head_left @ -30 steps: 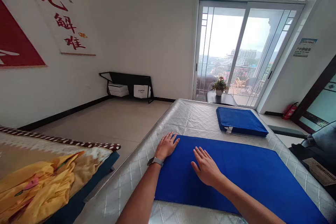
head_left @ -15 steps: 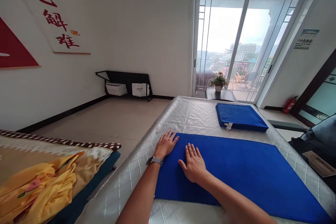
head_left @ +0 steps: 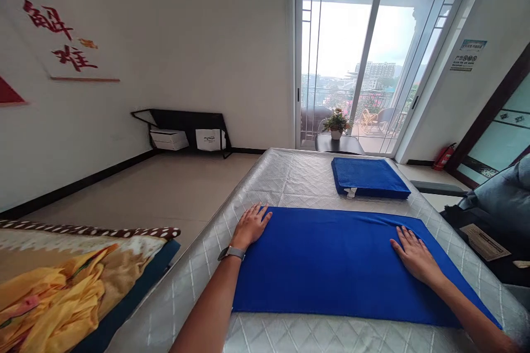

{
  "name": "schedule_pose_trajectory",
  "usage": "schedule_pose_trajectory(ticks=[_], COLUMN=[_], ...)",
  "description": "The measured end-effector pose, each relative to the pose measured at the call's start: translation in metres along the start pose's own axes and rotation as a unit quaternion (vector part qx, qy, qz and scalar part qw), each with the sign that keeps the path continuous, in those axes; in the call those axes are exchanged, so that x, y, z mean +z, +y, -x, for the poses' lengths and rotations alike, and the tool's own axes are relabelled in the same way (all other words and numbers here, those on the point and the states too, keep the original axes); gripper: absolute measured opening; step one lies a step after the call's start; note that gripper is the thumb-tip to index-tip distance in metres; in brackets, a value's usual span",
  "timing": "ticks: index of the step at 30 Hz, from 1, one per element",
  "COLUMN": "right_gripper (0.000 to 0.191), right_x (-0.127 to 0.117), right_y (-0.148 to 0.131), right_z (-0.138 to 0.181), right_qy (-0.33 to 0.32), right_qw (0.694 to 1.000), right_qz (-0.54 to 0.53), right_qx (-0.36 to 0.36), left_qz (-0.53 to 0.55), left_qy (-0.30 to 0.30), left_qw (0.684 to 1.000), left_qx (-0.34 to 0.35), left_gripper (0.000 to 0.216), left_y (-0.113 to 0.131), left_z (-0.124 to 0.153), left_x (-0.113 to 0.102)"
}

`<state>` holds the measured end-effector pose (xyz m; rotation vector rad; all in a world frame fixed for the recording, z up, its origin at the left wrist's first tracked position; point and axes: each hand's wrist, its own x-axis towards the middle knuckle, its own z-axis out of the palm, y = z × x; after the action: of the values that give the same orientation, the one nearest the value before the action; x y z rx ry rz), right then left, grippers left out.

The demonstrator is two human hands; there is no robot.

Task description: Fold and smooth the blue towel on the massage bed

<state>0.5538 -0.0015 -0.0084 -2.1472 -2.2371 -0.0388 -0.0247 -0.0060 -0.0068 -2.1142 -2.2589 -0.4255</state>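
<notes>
1. the spread blue cloth (head_left: pixel 331 259) lies flat across the near part of the mattress (head_left: pixel 290 176), which is quilted silver; i take the cloth as my landmark.
2. left hand (head_left: pixel 249 226) rests palm down on the cloth's far left corner, fingers straight and a little apart, partly over the edge onto the mattress. it grips nothing. a wristwatch (head_left: pixel 231 253) sits on that wrist.
3. right hand (head_left: pixel 416 256) lies flat on the cloth near its far right corner, fingers extended toward the far edge. it too is released, pressing only.
4. the two hands are well apart, one at each end of the cloth's far side.
5. beyond the cloth, toward the right, a folded blue cloth (head_left: pixel 368 177) sits on the mattress, clear of the spread one, a white tag at its near edge.
6. left of the cloth, off the mattress: a patterned blanket (head_left: pixel 83 253) with yellow fabric (head_left: pixel 58 298) on it.
7. far beyond the cloth, a glass sliding door (head_left: pixel 364 60) with a potted plant (head_left: pixel 336 123) before it.
</notes>
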Motion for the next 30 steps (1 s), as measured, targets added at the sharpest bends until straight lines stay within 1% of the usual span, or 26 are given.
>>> schedule_pose_trajectory(ticks=[1, 3, 4, 6, 8, 10, 13, 16, 20, 22, 24, 26, 28, 30], right_gripper=[0.080, 0.077, 0.076, 0.074, 0.072, 0.071, 0.074, 0.074, 0.072, 0.070, 0.067, 0.065, 0.067, 0.067], right_x=[0.003, 0.009, 0.012, 0.017, 0.020, 0.022, 0.022, 0.019, 0.010, 0.003, -0.008, -0.023, -0.039, -0.052], right_y=[0.024, 0.062, 0.074, 0.088, 0.089, 0.085, 0.078, 0.076, 0.068, 0.049, 0.012, -0.044, -0.112, -0.181], right_z=[-0.001, -0.002, -0.002, -0.003, -0.003, -0.003, -0.002, 0.002, 0.005, 0.003, -0.001, -0.003, -0.001, 0.004], right_qy=[0.010, 0.026, 0.031, 0.035, 0.036, 0.037, 0.043, 0.053, 0.071, 0.076, 0.070, 0.048, 0.009, -0.022], right_qw=[1.000, 0.999, 0.999, 0.999, 0.998, 0.998, 0.997, 0.995, 0.993, 0.995, 0.997, 0.997, 0.989, 0.973], right_qz=[0.005, 0.009, 0.011, 0.015, 0.018, 0.017, 0.007, 0.005, 0.034, 0.045, 0.035, 0.003, -0.054, -0.103], right_qx=[0.019, 0.026, 0.026, 0.029, 0.037, 0.040, 0.063, 0.084, 0.083, 0.052, -0.003, -0.065, -0.134, -0.205], left_qz=[0.002, 0.003, 0.002, -0.001, -0.005, -0.010, -0.014, -0.020, -0.025, -0.020, -0.009, 0.000, 0.004, 0.004], left_qy=[-0.004, -0.009, -0.009, -0.010, -0.011, -0.011, -0.012, -0.013, -0.003, 0.001, 0.009, 0.015, 0.017, 0.017], left_qw=[1.000, 1.000, 1.000, 1.000, 1.000, 1.000, 1.000, 1.000, 1.000, 1.000, 1.000, 1.000, 1.000, 1.000], left_qx=[-0.002, -0.003, -0.002, 0.001, 0.002, 0.001, 0.001, 0.008, 0.002, 0.000, -0.001, -0.004, -0.008, -0.007], left_gripper=[0.064, 0.065, 0.066, 0.066, 0.066, 0.065, 0.064, 0.064, 0.064, 0.063, 0.061, 0.060, 0.062, 0.063], left_y=[0.000, -0.001, -0.002, -0.004, -0.005, -0.006, -0.007, -0.005, -0.001, 0.002, 0.003, 0.004, 0.004, 0.004], left_z=[0.000, -0.001, -0.002, -0.002, -0.002, -0.003, -0.003, -0.002, 0.000, 0.001, 0.001, 0.001, 0.001, 0.002], left_x=[0.000, 0.001, 0.002, 0.003, 0.004, 0.005, 0.006, 0.005, 0.002, 0.001, 0.000, -0.001, -0.001, -0.001])
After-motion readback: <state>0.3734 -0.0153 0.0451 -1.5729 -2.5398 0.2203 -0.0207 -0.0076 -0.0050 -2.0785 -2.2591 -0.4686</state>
